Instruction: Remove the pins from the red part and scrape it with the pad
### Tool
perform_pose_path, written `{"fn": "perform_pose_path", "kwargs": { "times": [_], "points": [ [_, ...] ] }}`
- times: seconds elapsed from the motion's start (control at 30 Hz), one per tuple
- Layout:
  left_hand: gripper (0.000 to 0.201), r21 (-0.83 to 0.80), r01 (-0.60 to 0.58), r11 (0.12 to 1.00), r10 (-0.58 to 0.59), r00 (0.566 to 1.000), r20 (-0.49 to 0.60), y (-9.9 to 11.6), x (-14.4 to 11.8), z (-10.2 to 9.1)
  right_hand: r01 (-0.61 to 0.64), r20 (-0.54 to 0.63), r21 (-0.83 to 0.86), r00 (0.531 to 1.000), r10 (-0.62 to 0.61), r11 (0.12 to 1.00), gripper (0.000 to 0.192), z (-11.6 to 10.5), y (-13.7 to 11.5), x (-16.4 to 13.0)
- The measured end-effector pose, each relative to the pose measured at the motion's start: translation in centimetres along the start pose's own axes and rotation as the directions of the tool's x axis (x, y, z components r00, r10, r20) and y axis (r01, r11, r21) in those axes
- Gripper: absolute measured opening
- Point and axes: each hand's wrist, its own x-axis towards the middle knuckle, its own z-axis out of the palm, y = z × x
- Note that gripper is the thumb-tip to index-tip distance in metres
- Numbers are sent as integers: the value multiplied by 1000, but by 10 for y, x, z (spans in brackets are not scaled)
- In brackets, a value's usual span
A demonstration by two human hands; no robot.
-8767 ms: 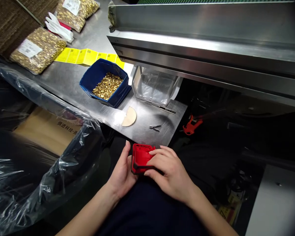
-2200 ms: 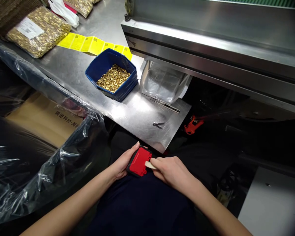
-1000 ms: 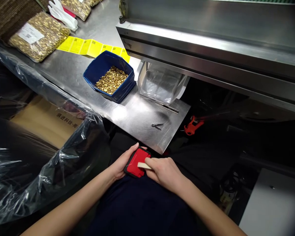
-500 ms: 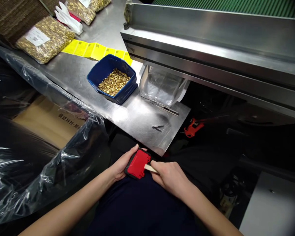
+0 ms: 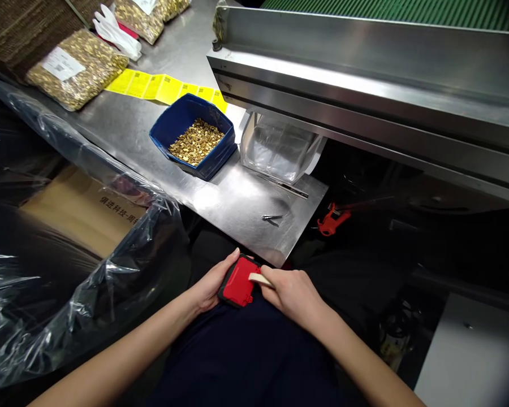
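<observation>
My left hand is closed around the edge of a flat red and black block, its red face turned up, low over my lap. In my right hand is a pale, flat-ended stick, pinched between thumb and fingers. The stick's tip lies over the right part of the red face; whether it touches cannot be made out. Beyond my hands, a small pair of nail clippers lies on the metal table. Further back stands a blue bin with many small gold-coloured pieces in it.
A clear-lined carton stands at left. Bags of gold pieces, white gloves and yellow labels lie at the back. A metal conveyor frame overhangs a tray of clear bags. An orange-red tool hangs beyond the table's right edge.
The stick's tip has lifted from the block's right edge and shifted over its red face. My right hand has moved slightly up and left; the block has tilted a little.
</observation>
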Motion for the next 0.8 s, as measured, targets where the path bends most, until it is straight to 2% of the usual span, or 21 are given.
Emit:
{"fn": "perform_pose_path", "kwargs": {
  "times": [0.07,0.13,0.2,0.33,0.43,0.5,0.6,0.7,0.8],
  "points": [
    [48,-6,-6,1000,6,1000,3,0,0,0,-8,17,-4,1000,8,1000,8,2,0,-1],
    [48,-12,-22,1000,22,1000,13,0,1,0,36,27,2,999,-36,999,8,3,-1,-1],
    [48,-10,-25,1000,25,1000,14,1,1,0,60,-3,21,998,-60,998,13,4,-3,-1],
    [47,-17,5,1000,-5,1000,1,1,1,0,-6,-30,44,1000,8,999,12,4,-4,1],
    [47,-29,-14,999,14,1000,15,0,2,0,20,13,20,1000,-20,1000,9,7,-6,2],
    [47,-31,-21,999,21,999,28,-1,3,-1,52,-3,15,999,-52,999,10,7,-5,2],
    [47,-42,-8,999,9,1000,25,-2,3,-3,16,-38,15,999,-15,1000,13,5,-1,1],
    [48,-44,-18,999,19,1000,18,-2,3,-2,-18,-13,-7,1000,18,1000,10,4,-1,0],
    [49,-28,-42,999,43,999,32,0,2,2,16,31,-36,999,-15,999,8,7,-9,6]
  ]
}}
